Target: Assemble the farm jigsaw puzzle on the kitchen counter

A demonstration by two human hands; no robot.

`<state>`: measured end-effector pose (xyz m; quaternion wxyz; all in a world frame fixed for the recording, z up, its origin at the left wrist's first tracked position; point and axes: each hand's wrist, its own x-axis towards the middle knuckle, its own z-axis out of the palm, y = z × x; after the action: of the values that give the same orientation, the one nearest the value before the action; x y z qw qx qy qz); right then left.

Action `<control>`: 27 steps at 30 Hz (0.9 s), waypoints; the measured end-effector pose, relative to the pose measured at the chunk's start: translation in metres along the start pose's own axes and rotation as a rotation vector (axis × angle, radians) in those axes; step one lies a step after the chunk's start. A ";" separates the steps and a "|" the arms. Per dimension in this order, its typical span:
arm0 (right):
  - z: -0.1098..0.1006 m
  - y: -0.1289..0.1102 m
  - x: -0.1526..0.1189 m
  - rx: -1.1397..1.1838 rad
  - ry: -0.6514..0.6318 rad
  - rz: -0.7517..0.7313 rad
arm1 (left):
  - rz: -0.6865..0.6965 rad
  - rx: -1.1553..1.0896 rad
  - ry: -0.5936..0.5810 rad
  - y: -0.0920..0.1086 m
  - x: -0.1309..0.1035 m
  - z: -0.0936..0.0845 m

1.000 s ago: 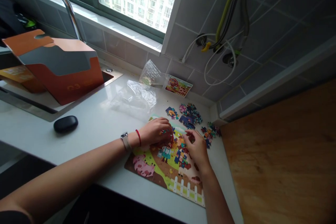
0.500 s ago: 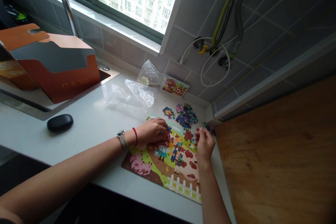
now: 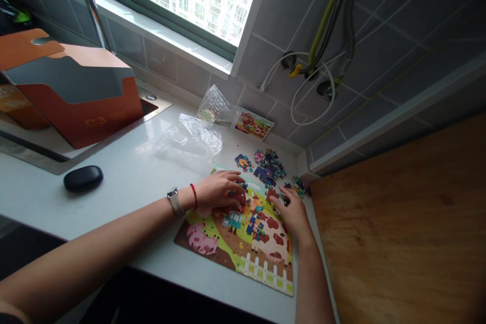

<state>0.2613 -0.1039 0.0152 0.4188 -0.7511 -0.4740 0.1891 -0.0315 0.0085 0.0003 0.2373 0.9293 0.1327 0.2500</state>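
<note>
Countertop point(image 3: 125, 185) runs flat beneath my fingers, and a wooden surface point(image 3: 398, 212) borders it on their right, probably leaving me little room on that side. Well to the left of my fingers an orange box point(image 3: 106, 111) gapes open, far enough off, I think, not to bother me. The puzzle point(image 3: 235, 245) lies directly under my fingers, its near part joined and plain to see, so I judge it is set close for easy reach. My left hand point(image 3: 218, 192) arches over the upper left part, fingers bent downward, maybe to steady things; whether they grip a piece I cannot tell, since my knuckles hide it. My right hand point(image 3: 294, 212) hangs over the right edge, thumb and forefinger parted, nothing visibly pinched between them. Around these, a clear plastic bag point(image 3: 186, 144) lies crumpled beyond my left fingers, near the puzzle's far corner, where it could snag. Farther out from my fingers a picture card point(image 3: 252, 125) seems to lean on the tiled wall point(image 3: 163, 58), likely so I can see it. A black oval device point(image 3: 83, 178) sits well left of my fingers. Just beyond my right fingertips crowds a heap of loose pieces point(image 3: 269, 164); a small dark blue cluster point(image 3: 255, 224) lies between my hands, covering some of the puzzle.
</note>
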 end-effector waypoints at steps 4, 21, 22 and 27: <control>-0.006 0.006 -0.002 -0.276 -0.121 -0.086 | -0.031 -0.030 0.104 -0.004 0.001 -0.007; -0.004 0.017 0.003 -0.095 -0.119 -0.062 | -0.029 0.004 0.048 0.003 0.000 -0.005; -0.004 0.015 0.003 -0.063 -0.104 -0.063 | -0.005 0.025 0.026 0.005 0.000 -0.004; -0.003 0.004 -0.001 0.136 -0.028 0.022 | 0.038 0.096 0.008 0.011 -0.003 0.001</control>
<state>0.2647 -0.1062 0.0137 0.4599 -0.7234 -0.4579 0.2358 -0.0316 -0.0026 0.0043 0.1871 0.9410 0.1276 0.2514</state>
